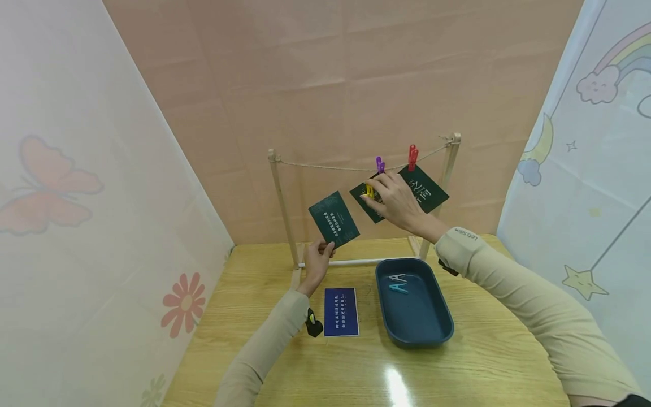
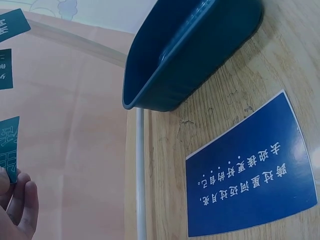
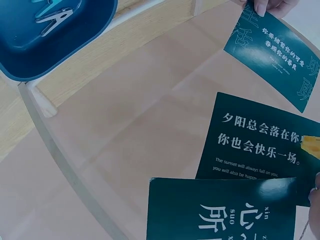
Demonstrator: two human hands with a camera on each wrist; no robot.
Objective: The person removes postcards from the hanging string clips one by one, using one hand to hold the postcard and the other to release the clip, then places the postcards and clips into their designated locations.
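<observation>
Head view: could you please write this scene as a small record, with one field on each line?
Left hand: left hand holds a green card by its lower corner; no clip on it
Right hand: right hand pinches a yellow clip in front of the middle card
On rope: purple clip; red clip holding the rightmost card
In tray: whitish clip, light-blue clip
On table: blue card, left of the tray
Unclear: whether the yellow clip grips the card
</observation>
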